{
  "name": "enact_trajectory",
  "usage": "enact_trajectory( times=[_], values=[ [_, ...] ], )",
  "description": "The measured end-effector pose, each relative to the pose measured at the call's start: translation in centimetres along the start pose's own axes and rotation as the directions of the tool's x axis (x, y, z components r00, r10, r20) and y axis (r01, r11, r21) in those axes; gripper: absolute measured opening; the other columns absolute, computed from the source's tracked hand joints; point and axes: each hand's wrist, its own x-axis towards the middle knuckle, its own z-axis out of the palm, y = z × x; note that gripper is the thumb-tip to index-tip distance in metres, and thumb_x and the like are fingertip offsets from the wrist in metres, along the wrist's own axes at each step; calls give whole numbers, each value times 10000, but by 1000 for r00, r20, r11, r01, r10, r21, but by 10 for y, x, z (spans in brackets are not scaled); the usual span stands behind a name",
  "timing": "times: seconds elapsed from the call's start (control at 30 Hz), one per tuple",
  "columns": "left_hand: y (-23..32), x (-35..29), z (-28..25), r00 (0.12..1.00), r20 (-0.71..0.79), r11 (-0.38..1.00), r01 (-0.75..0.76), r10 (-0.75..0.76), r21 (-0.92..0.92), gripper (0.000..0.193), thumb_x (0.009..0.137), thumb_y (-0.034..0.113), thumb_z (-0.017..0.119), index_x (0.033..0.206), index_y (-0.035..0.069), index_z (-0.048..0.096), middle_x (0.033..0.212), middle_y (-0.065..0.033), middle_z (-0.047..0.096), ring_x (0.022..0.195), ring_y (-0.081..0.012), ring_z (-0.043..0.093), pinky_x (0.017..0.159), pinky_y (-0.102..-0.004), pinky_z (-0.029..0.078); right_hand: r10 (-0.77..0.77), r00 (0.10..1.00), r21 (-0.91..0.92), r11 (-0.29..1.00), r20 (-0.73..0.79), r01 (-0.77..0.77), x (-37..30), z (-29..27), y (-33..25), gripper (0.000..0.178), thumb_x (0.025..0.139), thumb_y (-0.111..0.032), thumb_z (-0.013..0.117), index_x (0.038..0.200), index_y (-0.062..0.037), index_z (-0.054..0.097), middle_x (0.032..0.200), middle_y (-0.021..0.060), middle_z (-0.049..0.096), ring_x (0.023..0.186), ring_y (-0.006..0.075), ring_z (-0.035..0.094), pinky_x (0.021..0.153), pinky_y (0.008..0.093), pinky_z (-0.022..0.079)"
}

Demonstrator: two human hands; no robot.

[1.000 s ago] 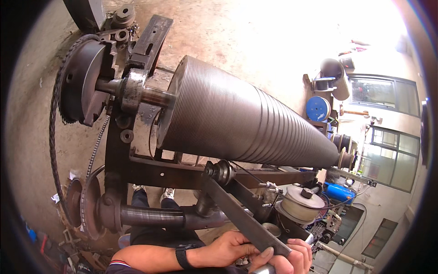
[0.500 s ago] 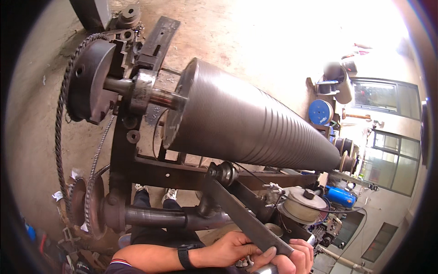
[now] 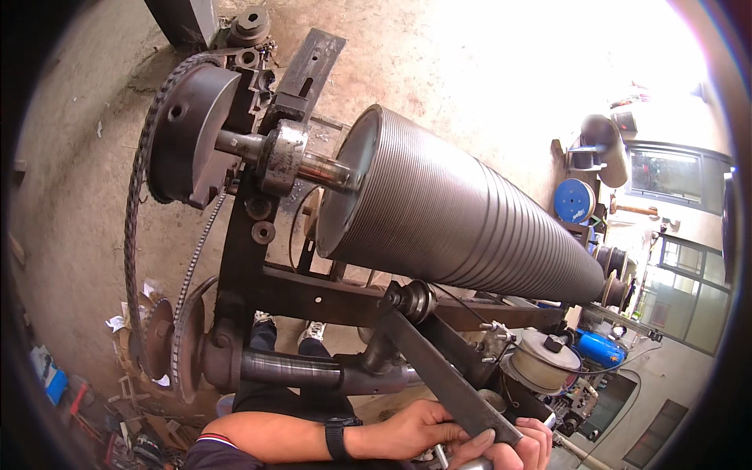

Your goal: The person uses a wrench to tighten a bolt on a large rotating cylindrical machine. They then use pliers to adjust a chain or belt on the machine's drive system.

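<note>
A flat steel bar (image 3: 446, 374) slants down toward me from a small grooved roller (image 3: 417, 301) on a pivot. My right hand (image 3: 513, 450) is wrapped round its near end, thumb on top and fingers over the far edge. My left hand (image 3: 410, 431), with a black watch on the wrist, is closed at the bar's left edge; some of its fingertips are hidden behind the bar. A short metal rod (image 3: 441, 455) shows just below it. Beyond the roller lies a large steel drum (image 3: 446, 204), ribbed with close turns that spread wider toward its far end.
A chain (image 3: 135, 227) loops at the left from an upper wheel (image 3: 192, 129) to a lower sprocket. A dark steel frame (image 3: 352, 300) carries the machine. A white spool (image 3: 544, 362) sits right of the bar, near a blue tank (image 3: 601, 349). A blue reel (image 3: 574, 200) stands farther back.
The whole view has shifted, so the machine sits farther right in it. Both hands stay on the bar. The short rod below my left hand now shows more plainly.
</note>
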Motion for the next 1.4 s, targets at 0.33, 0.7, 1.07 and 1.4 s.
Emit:
enact_trajectory(
  times=[0.33, 0.7, 1.07, 1.4],
  values=[
    [-9, -3, 0, 998, -60, 997, -29, 33, 72, 264, 1054, 144, 631, 1244, -30, 689, 1104, -36, 731, 1019, -86, 641, 884, -249, 530, -61, 998, 51, 997, 0, 61, -3, -5, 4, 173, 781, 0, 739, 738, -43, 577, 593, 125, 561, 501, 273, 595, 525, 407, 572],
    [4, -2, 10, 984, -63, 985, -161, 164, 54, 311, 1062, 119, 603, 1339, -13, 656, 1241, -29, 715, 1135, -83, 600, 1007, -261, 479, -99, 994, 76, 992, -43, 102, 4, -6, 5, 189, 778, 3, 743, 720, -37, 568, 575, 127, 527, 478, 284, 569, 500, 407, 550],
    [2, -13, 12, 985, -153, 991, -60, 78, 122, 326, 1047, 172, 655, 1321, -6, 661, 1175, -39, 736, 1050, -82, 634, 920, -247, 521, -89, 995, 100, 991, 48, 84, 7, -8, 0, 171, 789, 30, 735, 761, -33, 578, 603, 130, 560, 495, 275, 584, 519, 413, 570],
    [-2, -15, 9, 986, -95, 990, -131, 135, 49, 342, 1050, 156, 648, 1351, -7, 633, 1232, -54, 709, 1134, -105, 619, 993, -268, 508, -77, 995, 85, 994, 60, 72, 10, -9, -7, 168, 787, 29, 734, 766, -32, 580, 614, 125, 570, 509, 268, 595, 533, 410, 576]
  ],
)
